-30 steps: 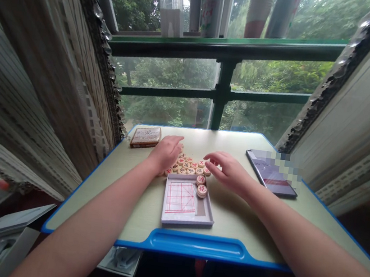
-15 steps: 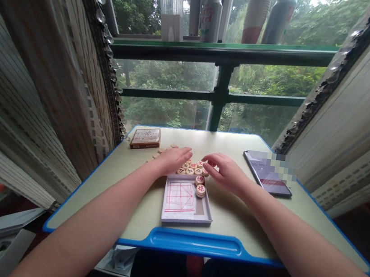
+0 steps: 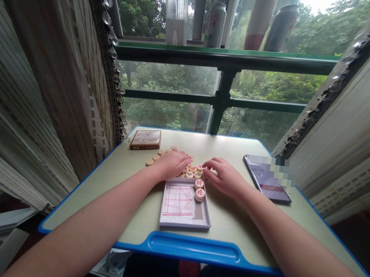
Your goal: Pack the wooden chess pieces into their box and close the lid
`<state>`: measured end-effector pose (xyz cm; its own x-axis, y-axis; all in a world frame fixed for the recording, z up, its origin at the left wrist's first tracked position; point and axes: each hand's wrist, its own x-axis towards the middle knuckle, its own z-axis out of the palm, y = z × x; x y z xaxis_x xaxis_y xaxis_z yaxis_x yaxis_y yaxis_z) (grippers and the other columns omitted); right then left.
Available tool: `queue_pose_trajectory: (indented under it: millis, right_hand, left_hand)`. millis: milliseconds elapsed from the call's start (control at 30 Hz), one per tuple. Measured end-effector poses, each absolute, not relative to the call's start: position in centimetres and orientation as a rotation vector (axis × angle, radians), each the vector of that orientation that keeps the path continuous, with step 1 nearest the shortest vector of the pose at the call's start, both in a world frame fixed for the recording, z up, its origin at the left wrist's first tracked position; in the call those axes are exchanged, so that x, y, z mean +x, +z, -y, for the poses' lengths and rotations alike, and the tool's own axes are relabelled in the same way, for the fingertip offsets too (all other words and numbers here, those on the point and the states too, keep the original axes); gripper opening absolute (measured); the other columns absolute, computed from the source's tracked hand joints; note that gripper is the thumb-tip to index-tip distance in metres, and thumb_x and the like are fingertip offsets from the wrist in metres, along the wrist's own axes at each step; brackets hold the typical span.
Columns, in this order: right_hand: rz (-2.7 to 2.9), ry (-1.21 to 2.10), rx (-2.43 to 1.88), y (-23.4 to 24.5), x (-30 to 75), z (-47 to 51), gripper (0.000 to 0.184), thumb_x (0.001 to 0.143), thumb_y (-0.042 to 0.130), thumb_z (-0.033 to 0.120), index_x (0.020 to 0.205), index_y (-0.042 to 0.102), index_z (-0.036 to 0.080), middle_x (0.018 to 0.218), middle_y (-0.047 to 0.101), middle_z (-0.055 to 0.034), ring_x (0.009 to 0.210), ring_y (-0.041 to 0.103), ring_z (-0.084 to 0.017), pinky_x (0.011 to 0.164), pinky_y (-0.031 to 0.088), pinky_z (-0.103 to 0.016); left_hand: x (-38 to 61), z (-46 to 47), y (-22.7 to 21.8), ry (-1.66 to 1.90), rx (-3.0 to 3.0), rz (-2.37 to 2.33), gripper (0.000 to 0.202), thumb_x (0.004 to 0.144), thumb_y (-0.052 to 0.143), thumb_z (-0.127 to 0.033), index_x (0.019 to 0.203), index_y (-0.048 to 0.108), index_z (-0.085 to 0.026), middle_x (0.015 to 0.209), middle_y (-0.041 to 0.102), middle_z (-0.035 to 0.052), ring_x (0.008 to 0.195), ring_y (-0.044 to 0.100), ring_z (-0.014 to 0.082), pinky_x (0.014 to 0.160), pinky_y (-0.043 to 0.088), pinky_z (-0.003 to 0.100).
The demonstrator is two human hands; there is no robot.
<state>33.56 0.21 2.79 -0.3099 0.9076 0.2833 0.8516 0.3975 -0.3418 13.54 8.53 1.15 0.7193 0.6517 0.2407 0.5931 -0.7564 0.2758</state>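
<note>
My left hand lies over the left side of a cluster of Chinese chess pieces, its fingers stretched out and partly covering them. At the cluster's right edge is my right hand, fingers curved and the thumb apart, fingertips at the outer pieces. I see no piece lifted in either hand. Just in front stands a shallow white box with a folded paper board marked in red lines. Two red-marked pieces show in its right side, the nearer one seemingly stacked.
Loose face-down pieces lie left of my left hand. A brown box lid sits at the back left, a tablet at the right. The table has a blue raised rim. Cans and cups stand on the window ledge.
The view has tilted slightly, so the table and window sit lower in it. Both hands stay at the cluster with only small finger shifts.
</note>
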Motion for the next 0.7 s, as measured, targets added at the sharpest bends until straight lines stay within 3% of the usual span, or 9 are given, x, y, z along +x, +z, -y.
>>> queue_pose_trajectory:
  millis: [200, 300, 467, 600, 700]
  right_hand:
    - [2.201, 0.148, -1.541, 2.1, 34.6, -1.1, 0.025, 0.089, 0.045, 0.028, 0.095, 0.066, 0.016, 0.099, 0.062, -0.0104, 0.094, 0.056, -0.022, 0.087, 0.042, -0.036]
    - [2.173, 0.151, -1.563, 1.8, 34.8, -1.3, 0.026, 0.089, 0.045, 0.029, 0.096, 0.066, 0.015, 0.1, 0.061, -0.0117, 0.095, 0.056, -0.022, 0.088, 0.042, -0.037]
    - [2.197, 0.17, -1.553, 1.8, 34.5, -1.1, 0.028, 0.09, 0.043, 0.028, 0.097, 0.066, 0.014, 0.099, 0.062, -0.012, 0.095, 0.056, -0.022, 0.088, 0.043, -0.036]
    - [2.194, 0.156, -1.591, 1.6, 34.6, -1.1, 0.031, 0.09, 0.044, 0.031, 0.103, 0.065, 0.014, 0.104, 0.062, -0.0133, 0.096, 0.057, -0.022, 0.089, 0.042, -0.037]
    - [2.22, 0.147, -1.561, 1.3, 34.7, -1.4, 0.037, 0.092, 0.041, 0.034, 0.116, 0.061, 0.015, 0.116, 0.06, -0.0136, 0.106, 0.054, -0.023, 0.095, 0.039, -0.038]
  left_hand:
    - [13.6, -8.5, 1.1, 0.608, 2.676, -1.073, 0.042, 0.09, 0.036, -0.034, 0.121, 0.056, -0.014, 0.128, 0.057, 0.0102, 0.119, 0.05, 0.0212, 0.103, 0.036, 0.036]
    - [13.6, -8.5, 1.3, 0.582, 2.665, -1.03, 0.041, 0.091, 0.034, -0.036, 0.115, 0.062, -0.018, 0.12, 0.063, 0.0073, 0.114, 0.054, 0.0208, 0.103, 0.035, 0.038]
    - [13.5, -8.1, 1.4, 0.552, 2.546, -0.907, 0.041, 0.089, 0.039, -0.042, 0.113, 0.063, -0.019, 0.113, 0.066, 0.0049, 0.103, 0.06, 0.0175, 0.092, 0.044, 0.03]
    - [13.5, -7.8, 1.7, 0.54, 2.566, -0.869, 0.041, 0.087, 0.042, -0.038, 0.115, 0.062, -0.015, 0.116, 0.064, 0.0077, 0.105, 0.058, 0.0203, 0.096, 0.042, 0.033]
    - [13.6, -8.0, 1.7, 0.498, 2.599, -0.812, 0.037, 0.086, 0.043, -0.036, 0.107, 0.067, -0.018, 0.117, 0.065, 0.0053, 0.114, 0.054, 0.0231, 0.101, 0.038, 0.037]
